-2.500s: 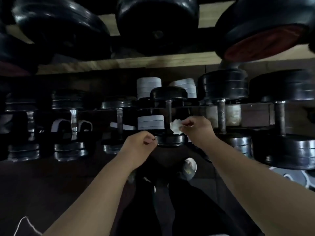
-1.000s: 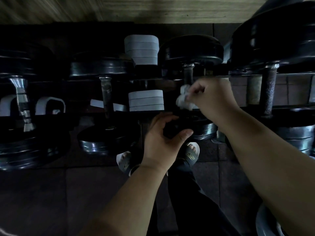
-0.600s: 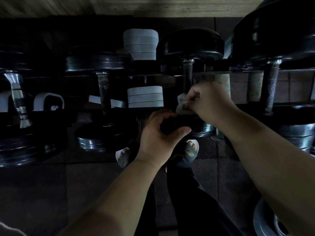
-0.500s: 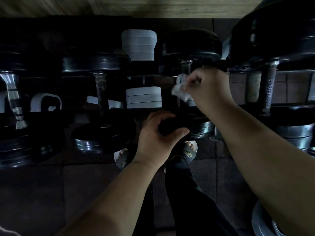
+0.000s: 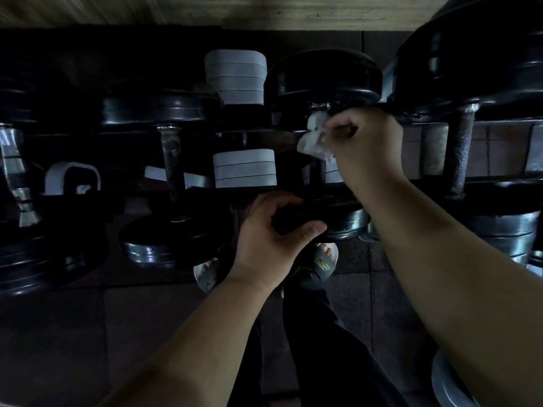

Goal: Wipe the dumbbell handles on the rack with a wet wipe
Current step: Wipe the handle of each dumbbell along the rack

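A black dumbbell lies on the low rack in the middle of the view, its far head large and round. My right hand grips a crumpled white wet wipe wrapped on the upper part of the dumbbell's handle, just below the far head. My left hand curls its fingers and thumb round the near head of the same dumbbell. Most of the handle is hidden by the wipe and my right hand.
More dumbbells lie to both sides: one with a steel handle on the left, one with a rusty knurled handle on the right. Grey plate stacks sit behind. A wooden shelf edge runs overhead. My sandalled feet stand on dark floor tiles.
My right hand slid the wipe up the handle from near the lower head to just under the far head. My left hand moved from hovering to gripping the near head and stayed there.
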A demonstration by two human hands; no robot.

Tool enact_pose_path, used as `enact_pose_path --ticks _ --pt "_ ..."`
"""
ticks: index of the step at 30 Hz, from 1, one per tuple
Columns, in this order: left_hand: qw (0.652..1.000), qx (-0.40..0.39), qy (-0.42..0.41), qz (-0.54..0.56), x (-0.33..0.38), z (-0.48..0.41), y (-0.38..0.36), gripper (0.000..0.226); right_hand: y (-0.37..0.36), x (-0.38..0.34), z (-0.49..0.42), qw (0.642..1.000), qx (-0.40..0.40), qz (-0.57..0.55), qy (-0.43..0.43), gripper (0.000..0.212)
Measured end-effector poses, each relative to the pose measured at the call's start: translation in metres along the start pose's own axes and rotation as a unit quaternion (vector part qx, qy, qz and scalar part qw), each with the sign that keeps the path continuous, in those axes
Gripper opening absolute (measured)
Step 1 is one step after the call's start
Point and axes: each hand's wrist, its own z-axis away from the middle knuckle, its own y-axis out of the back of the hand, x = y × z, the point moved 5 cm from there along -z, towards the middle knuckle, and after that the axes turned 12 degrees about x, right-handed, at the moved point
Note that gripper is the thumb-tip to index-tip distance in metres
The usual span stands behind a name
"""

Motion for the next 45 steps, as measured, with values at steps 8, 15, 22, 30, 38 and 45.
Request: enact_pose_path --ticks 8,15,22,30,38,45 --pt "1.000 -0.003 0.010 0.010 -0.002 -0.002 0.000 0.037 0.002 0.038 0.026 0.987 -0.140 0.017 -0.082 0.012" --pt "1.000 -0.007 0.005 -0.014 -0.001 0.000 0.000 0.038 0.000 0.021 -0.004 0.989 -0.054 -0.106 -0.084 0.017" --pt "1.000 0.000 0.011 -0.002 0.001 0.002 -0.001 0.041 -0.003 0.010 0.020 0.995 -0.097 -0.020 0.005 0.013" --pt "1.000 0.008 0.016 -0.003 0.001 0.004 0.001 0.039 -0.014 -0.013 -0.003 0.992 -0.046 0.037 0.108 0.008" --pt "1.000 0.000 0.028 -0.006 0.004 0.003 0.003 0.038 -0.009 -0.001 0.038 0.981 -0.161 0.075 0.079 0.005" --pt "0.996 -0.027 0.034 -0.076 0.024 -0.006 0.038 0.042 -0.008 -0.058 0.048 0.989 -0.110 -0.067 0.071 0.009"
